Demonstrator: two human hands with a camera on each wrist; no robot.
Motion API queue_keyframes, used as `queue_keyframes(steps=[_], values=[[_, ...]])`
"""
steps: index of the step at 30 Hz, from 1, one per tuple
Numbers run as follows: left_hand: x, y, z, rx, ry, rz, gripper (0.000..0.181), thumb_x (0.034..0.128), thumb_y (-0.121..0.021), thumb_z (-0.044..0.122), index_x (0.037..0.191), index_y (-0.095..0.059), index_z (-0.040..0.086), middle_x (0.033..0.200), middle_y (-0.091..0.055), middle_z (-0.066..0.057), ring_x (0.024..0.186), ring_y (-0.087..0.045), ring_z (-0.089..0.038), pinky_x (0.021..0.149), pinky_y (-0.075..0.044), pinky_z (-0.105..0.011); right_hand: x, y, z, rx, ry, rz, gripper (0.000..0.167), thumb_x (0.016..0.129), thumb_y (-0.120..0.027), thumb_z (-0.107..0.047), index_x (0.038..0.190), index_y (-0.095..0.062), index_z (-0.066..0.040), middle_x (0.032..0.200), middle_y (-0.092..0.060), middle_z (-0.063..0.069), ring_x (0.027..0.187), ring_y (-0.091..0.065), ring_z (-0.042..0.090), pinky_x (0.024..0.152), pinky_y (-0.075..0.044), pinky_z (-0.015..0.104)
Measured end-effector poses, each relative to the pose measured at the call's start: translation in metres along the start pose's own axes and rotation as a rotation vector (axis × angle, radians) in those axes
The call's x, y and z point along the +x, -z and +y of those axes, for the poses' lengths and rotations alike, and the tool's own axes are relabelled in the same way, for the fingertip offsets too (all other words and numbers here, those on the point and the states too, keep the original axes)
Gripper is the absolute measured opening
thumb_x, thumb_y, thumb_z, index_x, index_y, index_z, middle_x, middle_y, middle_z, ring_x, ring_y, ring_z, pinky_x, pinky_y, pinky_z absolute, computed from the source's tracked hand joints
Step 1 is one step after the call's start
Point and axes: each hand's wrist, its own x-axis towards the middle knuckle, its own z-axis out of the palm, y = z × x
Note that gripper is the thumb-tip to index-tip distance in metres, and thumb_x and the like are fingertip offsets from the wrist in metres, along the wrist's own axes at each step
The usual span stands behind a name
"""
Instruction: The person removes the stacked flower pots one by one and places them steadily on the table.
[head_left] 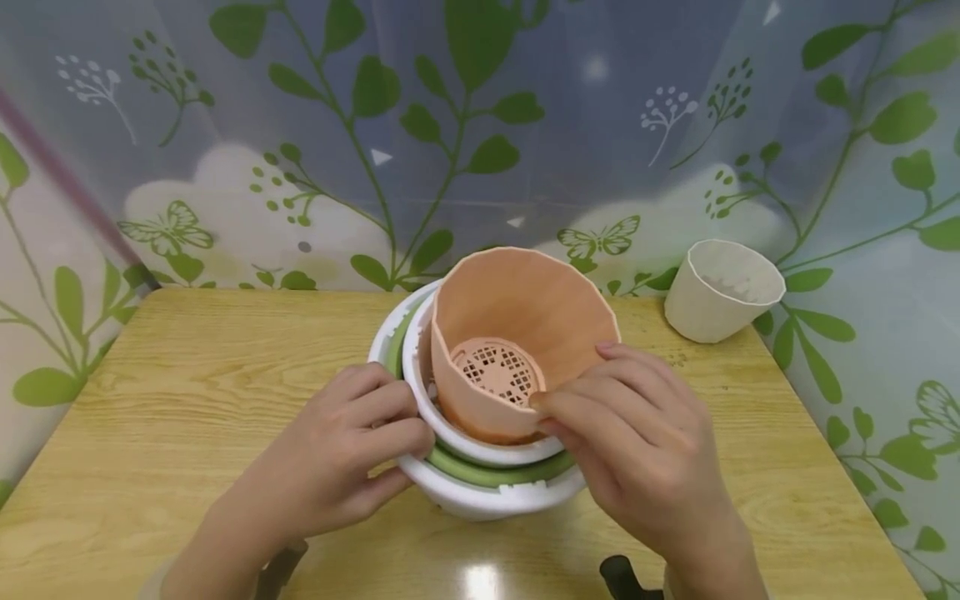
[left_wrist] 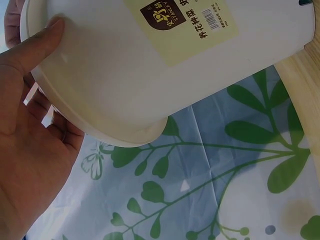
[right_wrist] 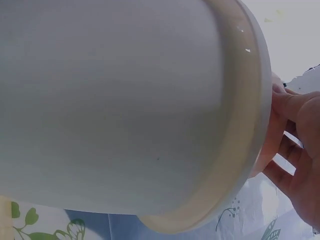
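Note:
A stack of nested flower pots stands at the middle of the table: a white outer pot (head_left: 487, 500), a green pot (head_left: 480, 472), a smaller white pot (head_left: 502, 454) and, innermost and tilted, a peach-coloured flower pot (head_left: 525, 292) with a pierced bottom. My left hand (head_left: 356, 450) grips the stack's rim on its left side; the left wrist view has the thumb over the rim of the labelled outer pot (left_wrist: 115, 85). With my right hand (head_left: 645, 442) I pinch the peach pot's near right rim, which stands above the others. The right wrist view also shows the fingers at that pot.
A cream pot (head_left: 705, 300) stands apart at the table's back right corner. The wooden table (head_left: 225, 367) meets a leaf-patterned wall covering (head_left: 585, 167) behind and at the sides. Dark pieces (head_left: 626, 579) show by both wrists.

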Motion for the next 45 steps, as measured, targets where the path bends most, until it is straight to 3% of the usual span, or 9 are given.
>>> queue_keyframes(steps=[10,21,32,45], values=[[-0.001,0.0,0.0,0.0,-0.001,0.002,0.02,0.0728,-0.075,0.014,0.084,-0.059,0.018,0.091,-0.057,0.006,0.087,-0.05,-0.02,0.084,-0.039,-0.034,-0.005,0.0,0.003,0.013,0.016,0.092,0.018,0.093,-0.069,-0.019,0.085,-0.076,-0.004,0.077,-0.072,0.003,0.068,-0.063,0.024,0.09,-0.052,0.042],[0.0,0.0,0.0,0.008,-0.004,0.009,0.019,0.0736,-0.074,0.014,0.084,-0.059,0.018,0.092,-0.057,0.006,0.087,-0.051,-0.021,0.083,-0.04,-0.034,-0.008,-0.003,0.007,0.017,0.039,0.281,0.023,0.088,-0.075,-0.019,0.075,-0.073,0.0,0.068,-0.069,0.007,0.061,-0.06,0.027,0.084,-0.054,0.044],[-0.001,0.0,0.0,0.004,0.003,0.011,0.019,0.0739,-0.075,0.015,0.084,-0.059,0.019,0.093,-0.058,0.006,0.087,-0.052,-0.021,0.084,-0.04,-0.034,-0.007,-0.003,0.007,0.013,0.042,0.305,0.023,0.087,-0.076,-0.019,0.074,-0.073,0.0,0.067,-0.068,0.007,0.06,-0.06,0.028,0.084,-0.054,0.044],[-0.001,-0.001,0.0,-0.001,0.001,0.015,0.018,0.0757,-0.076,0.018,0.085,-0.06,0.018,0.093,-0.059,0.006,0.089,-0.052,-0.021,0.084,-0.04,-0.034,-0.012,-0.005,0.011,-0.017,0.056,0.424,0.024,0.081,-0.081,-0.021,0.071,-0.071,-0.002,0.063,-0.067,0.008,0.057,-0.058,0.029,0.081,-0.055,0.046]])
